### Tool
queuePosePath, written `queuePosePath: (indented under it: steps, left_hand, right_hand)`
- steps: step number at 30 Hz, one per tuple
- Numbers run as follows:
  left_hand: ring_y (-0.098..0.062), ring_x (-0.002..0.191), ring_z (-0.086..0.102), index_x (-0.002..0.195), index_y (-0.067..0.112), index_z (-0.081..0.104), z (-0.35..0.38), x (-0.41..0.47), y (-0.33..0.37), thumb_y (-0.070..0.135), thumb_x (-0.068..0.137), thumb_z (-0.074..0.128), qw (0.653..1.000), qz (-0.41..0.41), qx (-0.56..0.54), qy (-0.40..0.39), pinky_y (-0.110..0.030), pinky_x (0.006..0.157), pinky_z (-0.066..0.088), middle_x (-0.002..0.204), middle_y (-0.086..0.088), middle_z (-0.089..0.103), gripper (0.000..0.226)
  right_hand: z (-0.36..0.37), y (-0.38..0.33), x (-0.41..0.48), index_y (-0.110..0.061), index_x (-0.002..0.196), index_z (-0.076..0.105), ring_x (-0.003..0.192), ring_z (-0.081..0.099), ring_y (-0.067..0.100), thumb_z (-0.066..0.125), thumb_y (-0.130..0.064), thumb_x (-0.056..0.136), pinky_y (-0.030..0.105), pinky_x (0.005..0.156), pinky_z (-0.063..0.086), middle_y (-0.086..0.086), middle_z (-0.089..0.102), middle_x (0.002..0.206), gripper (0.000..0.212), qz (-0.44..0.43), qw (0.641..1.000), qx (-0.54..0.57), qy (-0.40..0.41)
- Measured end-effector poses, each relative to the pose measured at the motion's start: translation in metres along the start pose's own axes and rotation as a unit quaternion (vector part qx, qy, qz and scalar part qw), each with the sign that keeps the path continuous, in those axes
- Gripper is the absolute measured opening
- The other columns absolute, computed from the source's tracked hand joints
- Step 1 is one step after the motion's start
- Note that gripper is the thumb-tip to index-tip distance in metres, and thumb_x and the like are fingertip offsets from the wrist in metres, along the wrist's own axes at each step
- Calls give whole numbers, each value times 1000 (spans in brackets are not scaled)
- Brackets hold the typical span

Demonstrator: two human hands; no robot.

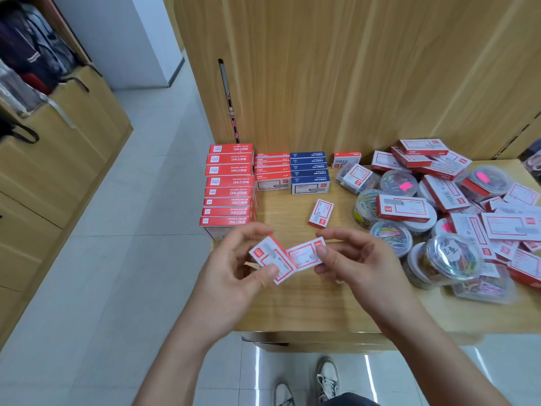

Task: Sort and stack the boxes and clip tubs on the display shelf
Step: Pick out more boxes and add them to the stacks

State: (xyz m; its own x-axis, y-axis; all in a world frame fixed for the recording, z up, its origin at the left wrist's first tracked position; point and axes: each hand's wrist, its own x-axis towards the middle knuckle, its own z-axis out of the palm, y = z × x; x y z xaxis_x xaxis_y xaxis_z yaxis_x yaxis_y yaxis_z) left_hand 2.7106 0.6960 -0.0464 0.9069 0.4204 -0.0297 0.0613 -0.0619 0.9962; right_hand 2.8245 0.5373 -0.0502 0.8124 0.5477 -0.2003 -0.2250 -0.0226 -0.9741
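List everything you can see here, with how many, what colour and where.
tall red stack: about eight boxes, red, shelf's far left
short red stack: about five, red, right of it
blue stack: about five, blue, right again
lone box: one, white-red, flat mid-shelf
upright box: one, white-red, by back panel
loose boxes: many, white-red, heaped right
clip tubs: several, clear, in that heap
shelf: one, light wood
bags: several, dark, far left
left-held box: one, white-red, above shelf front
right-held box: one, white-red, beside it
shoes: two, pale, floor
left hand: one, pinching left-held box
right hand: one, pinching right-held box
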Motion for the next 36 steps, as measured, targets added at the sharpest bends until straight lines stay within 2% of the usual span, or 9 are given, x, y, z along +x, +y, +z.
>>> queuePosePath:
  steps: [6, 11, 16, 20, 22, 25, 30, 32, 36]
  left_hand:
    - [-9, 88, 53, 128, 45, 52, 9, 18, 6, 17, 84, 54, 967, 75, 228, -89, -15, 76, 42, 98, 18, 52, 52]
    - [-1, 94, 61, 112, 42, 65, 22, 26, -1, 3, 85, 65, 974, 92, 206, -27, -22, 84, 51, 103, 22, 64, 48]
    - [-3, 102, 62, 115, 30, 69, 42, 33, 0, 12, 86, 62, 966, 133, 220, -25, -23, 85, 51, 106, 18, 67, 35]
    - [-7, 88, 67, 103, 29, 70, 55, 60, 0, 11, 92, 60, 996, 37, 71, 25, -28, 80, 55, 94, 6, 73, 23]
    - [-7, 82, 64, 98, 30, 68, 61, 83, -12, 22, 90, 62, 972, 32, 225, 62, -30, 78, 52, 89, 10, 70, 13]
    - [-21, 102, 58, 113, 26, 62, 74, 105, -25, 39, 85, 59, 875, 6, 484, 26, -33, 86, 43, 107, 0, 63, 31]
    - [-24, 105, 57, 110, 23, 63, 83, 114, -23, 41, 81, 60, 840, 1, 540, 50, -33, 84, 43, 111, -1, 61, 34]
    - [-24, 99, 61, 108, 23, 64, 78, 105, -17, 34, 81, 62, 852, 26, 518, 78, -34, 78, 45, 106, 0, 66, 29]
    - [-7, 83, 68, 105, 32, 68, 60, 71, 0, 8, 76, 73, 948, 49, 293, 119, -25, 72, 55, 99, 11, 71, 38]
  right_hand:
    - [4, 3, 1, -11, 101, 71, 57, 62, 9, 63, -3, 88, 19, 55, 51, 7, 73, 71, 18, -8, 999, -29, -23]
    - [1, 4, 4, -7, 99, 72, 56, 58, 7, 54, -7, 94, 15, 52, 47, 1, 68, 64, 19, 0, 1000, 13, -8]
    - [-8, 1, 5, -8, 103, 68, 58, 60, 6, 72, -9, 81, 15, 55, 47, 7, 71, 71, 23, -37, 999, -17, 3]
    - [-23, -3, 11, -18, 101, 68, 66, 67, 10, 71, -13, 81, 25, 63, 54, 5, 75, 80, 21, -73, 993, -23, 93]
    - [-30, -5, 14, -21, 105, 68, 70, 68, 13, 70, -14, 84, 34, 69, 58, 2, 74, 83, 22, -96, 984, -55, 139]
    - [-37, -6, 15, -32, 105, 68, 65, 65, 27, 66, -16, 89, 48, 69, 56, 1, 71, 81, 23, -132, 973, -93, 164]
    - [-41, -7, 17, -41, 96, 69, 65, 58, 41, 63, -17, 91, 57, 61, 52, 12, 63, 74, 25, -161, 964, -131, 166]
    - [-42, -8, 18, -37, 95, 69, 65, 58, 40, 63, -18, 91, 55, 61, 53, 10, 64, 74, 21, -161, 961, -142, 173]
    - [-43, -12, 23, -36, 95, 68, 63, 60, 33, 62, -22, 91, 52, 62, 53, 8, 63, 71, 16, -167, 954, -170, 184]
